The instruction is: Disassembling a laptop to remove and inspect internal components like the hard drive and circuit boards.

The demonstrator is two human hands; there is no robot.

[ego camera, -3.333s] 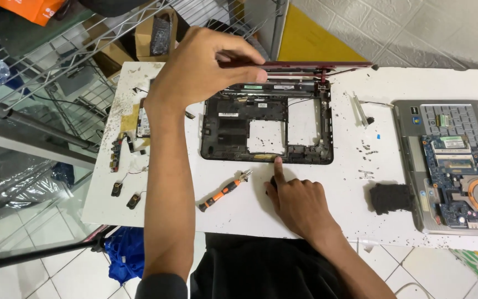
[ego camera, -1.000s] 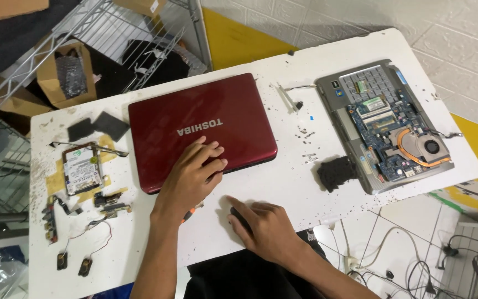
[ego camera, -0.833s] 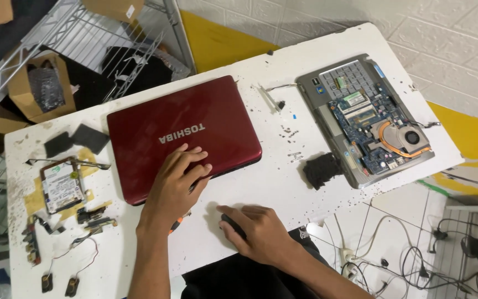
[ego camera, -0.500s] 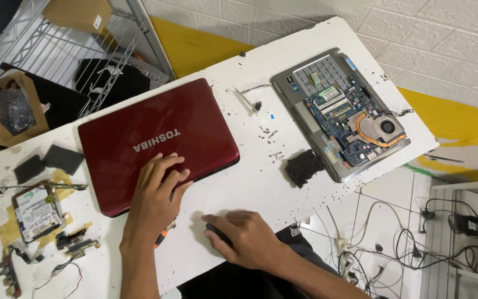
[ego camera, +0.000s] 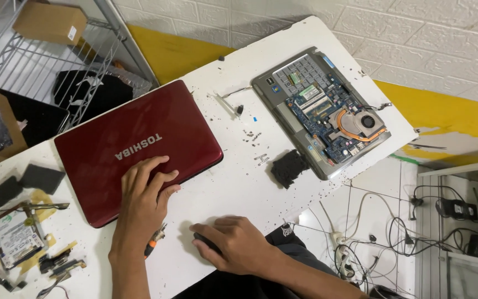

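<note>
Red laptop [ego camera: 139, 147], lid closed, glossy, lies slanted at table's left-centre. Left hand [ego camera: 145, 191] flat on lid, fingers spread. Right hand [ego camera: 233, 243] cupped over small dark object [ego camera: 206, 242] on white table [ego camera: 233, 188]; object mostly hidden, kind unclear. Opened laptop base [ego camera: 325, 113] with exposed board far right. Screwdriver [ego camera: 153, 243] half under left wrist. Tiled floor, wire shelf behind.

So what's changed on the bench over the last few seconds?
The red laptop went from open, with its insides showing, to lid shut. The left hand let go of the lid's edge and now lies flat on it. The right hand stayed on the table, now covering a small dark object.
</note>
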